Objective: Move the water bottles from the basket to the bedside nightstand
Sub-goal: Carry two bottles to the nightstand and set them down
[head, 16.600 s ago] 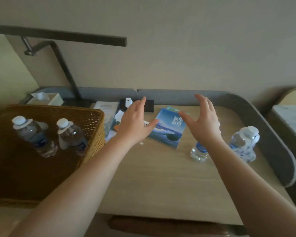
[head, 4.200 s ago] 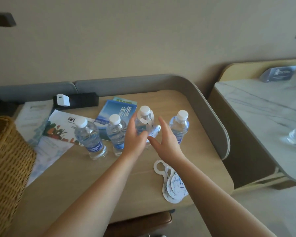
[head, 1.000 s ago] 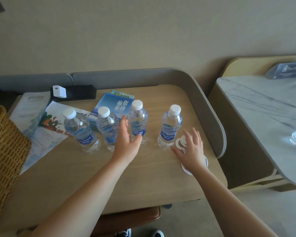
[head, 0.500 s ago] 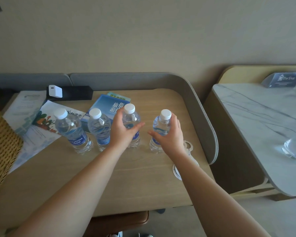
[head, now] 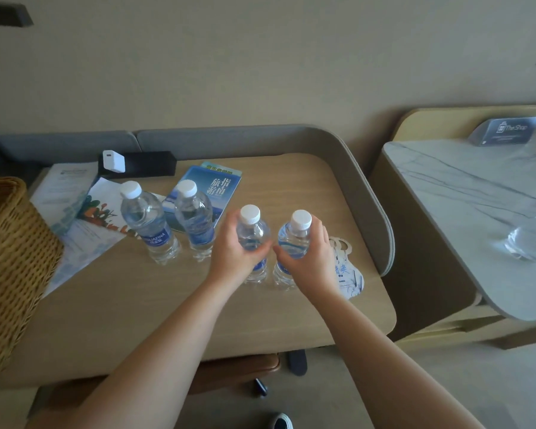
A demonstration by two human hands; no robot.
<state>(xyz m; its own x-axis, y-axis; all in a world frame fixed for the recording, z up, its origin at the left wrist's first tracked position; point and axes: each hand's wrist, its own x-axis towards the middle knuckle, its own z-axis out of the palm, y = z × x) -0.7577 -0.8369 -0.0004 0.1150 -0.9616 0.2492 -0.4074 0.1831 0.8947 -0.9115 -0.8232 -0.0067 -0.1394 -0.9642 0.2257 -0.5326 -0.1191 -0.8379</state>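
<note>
Several clear water bottles with white caps and blue labels stand upright on the wooden table (head: 130, 308). My left hand (head: 234, 252) is wrapped around one bottle (head: 252, 232) near the middle. My right hand (head: 310, 258) grips the bottle beside it (head: 295, 235), on the right. Two more bottles, one (head: 147, 224) and another (head: 195, 219), stand untouched to the left. The wicker basket (head: 11, 261) sits at the table's left edge; its inside is out of sight.
Brochures (head: 84, 224), a blue booklet (head: 212, 187), a white charger (head: 113, 161) on a black box and white paper tags (head: 347, 270) lie on the table. A padded grey rim (head: 365, 187) wraps its back and right. A marble-topped surface (head: 471, 218) stands right, with a glass (head: 522, 243) and sign.
Both hands have closed fully around their bottles and drawn them toward me along the table. The right bottle now stands close beside the left one; the view has shifted slightly.
</note>
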